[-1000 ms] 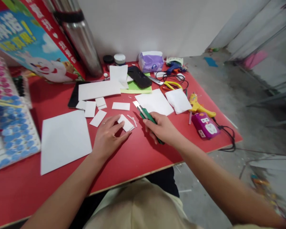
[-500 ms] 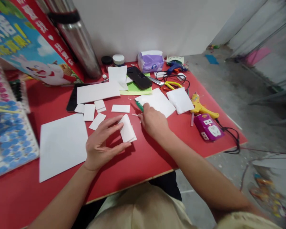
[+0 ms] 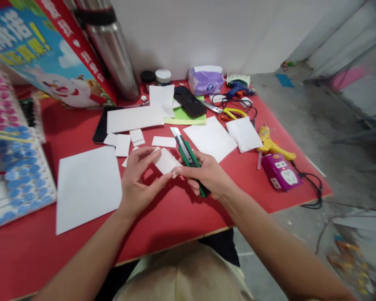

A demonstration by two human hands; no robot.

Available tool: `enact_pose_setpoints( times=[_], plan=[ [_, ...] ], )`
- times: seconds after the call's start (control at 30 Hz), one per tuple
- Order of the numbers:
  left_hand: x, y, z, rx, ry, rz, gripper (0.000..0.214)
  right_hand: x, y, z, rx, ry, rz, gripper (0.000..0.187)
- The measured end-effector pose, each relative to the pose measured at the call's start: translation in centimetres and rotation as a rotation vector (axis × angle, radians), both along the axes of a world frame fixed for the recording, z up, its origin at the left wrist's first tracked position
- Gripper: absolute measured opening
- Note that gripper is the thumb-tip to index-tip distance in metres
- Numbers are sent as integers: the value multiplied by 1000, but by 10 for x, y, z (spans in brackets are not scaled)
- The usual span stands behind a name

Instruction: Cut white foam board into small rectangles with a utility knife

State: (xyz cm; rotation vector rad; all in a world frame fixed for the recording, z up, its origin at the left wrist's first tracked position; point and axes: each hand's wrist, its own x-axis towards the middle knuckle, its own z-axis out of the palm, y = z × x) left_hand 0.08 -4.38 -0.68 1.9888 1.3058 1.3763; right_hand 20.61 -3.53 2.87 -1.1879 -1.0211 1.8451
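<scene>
In my left hand [image 3: 141, 175] is a small white folded piece [image 3: 166, 161], gripped between thumb and fingers above the red table [image 3: 163, 225]. My right hand [image 3: 208, 173] is closed around a green box cutter [image 3: 189, 156] whose blade points up and away from me. The thumb of that same hand also reaches the right end of the white piece. Just beyond them lies a small white rectangle [image 3: 163, 142]. More small white pieces [image 3: 123, 145] lie past my left hand, one partly hidden by its fingers.
At the left lies a large white sheet [image 3: 87, 188]; white squares [image 3: 211, 138] lie at the right. A yellow glue gun [image 3: 272, 144] and a purple power socket [image 3: 281, 171] sit near the right edge. Scissors [image 3: 228, 112], a phone [image 3: 190, 102] and a steel flask [image 3: 114, 54] stand or lie farther back.
My right hand has lifted the box cutter off the white square and brought it beside the white piece. The left hand now grips that piece, which has turned. The view has shifted slightly.
</scene>
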Motion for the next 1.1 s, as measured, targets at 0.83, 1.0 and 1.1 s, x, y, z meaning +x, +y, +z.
enact_pose_setpoints(
  times=[0.83, 1.0, 1.1],
  plan=[
    [-5, 5, -4, -155, 116, 70, 36, 21, -4, -7, 604, -655, -159, 23],
    [2, 3, 1, -3, 152, -29, 28, 17, 2, -11, 758, -657, -140, 15],
    [8, 3, 1, 82, 147, -87, 18, 11, 4, -12, 816, -650, -101, 12]
  ],
)
